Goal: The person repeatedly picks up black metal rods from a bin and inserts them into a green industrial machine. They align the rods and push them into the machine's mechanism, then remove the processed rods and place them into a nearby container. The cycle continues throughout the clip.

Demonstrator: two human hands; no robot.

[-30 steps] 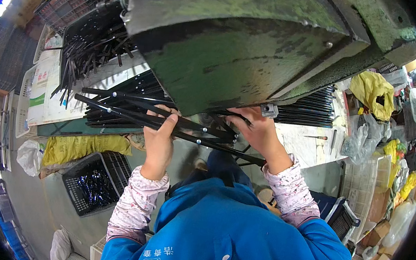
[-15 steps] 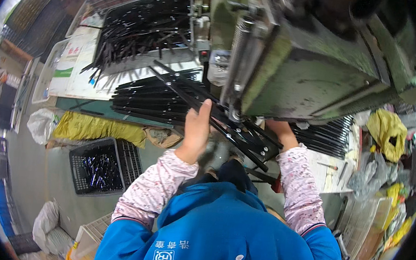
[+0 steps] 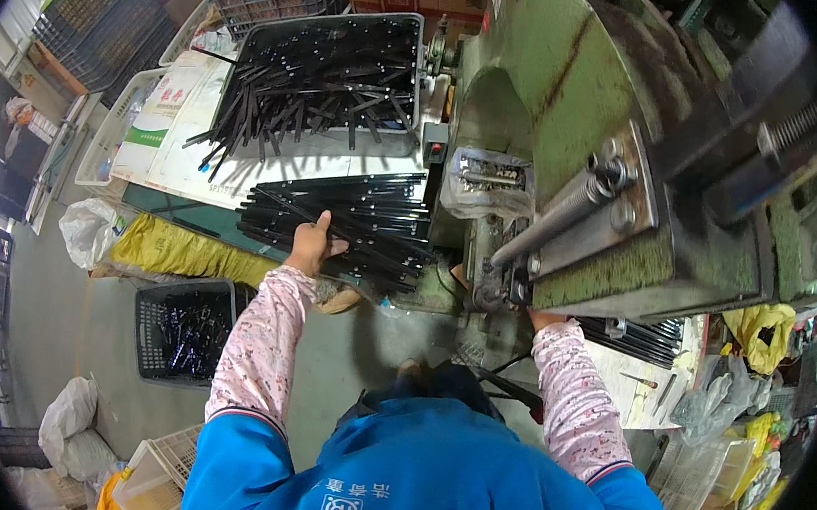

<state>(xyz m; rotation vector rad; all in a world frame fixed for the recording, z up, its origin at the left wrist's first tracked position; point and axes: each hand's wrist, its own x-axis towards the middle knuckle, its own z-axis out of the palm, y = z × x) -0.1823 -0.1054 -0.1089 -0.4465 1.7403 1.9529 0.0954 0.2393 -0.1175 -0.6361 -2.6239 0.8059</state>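
My left hand [image 3: 311, 248] lies on the near side of a pile of black metal strips [image 3: 374, 203], on the bench left of the machine. Its thumb and forefinger stand apart, with strips just beyond and under them. My right hand [image 3: 546, 320] reaches under the head of a green press-like machine [image 3: 653, 269]; its fingers are hidden there, and I cannot see what they touch. Right beside that wrist, more black strips [image 3: 651, 339] lie side by side. A clear plastic tub of small metal parts [image 3: 487, 186] sits by the machine's post.
A grey crate [image 3: 420, 69] heaped with loose black strips stands behind the pile. On the floor at left is a black basket [image 3: 153, 339] with dark parts, near a yellow sack [image 3: 188, 250]. A screwdriver [image 3: 638, 380] lies on the right bench, close to clear plastic bags [image 3: 724, 403].
My left hand has moved left, from strips held below the machine onto the pile, and its grip has loosened. Those strips no longer span my hands. The view has shifted, and my right hand is more hidden.
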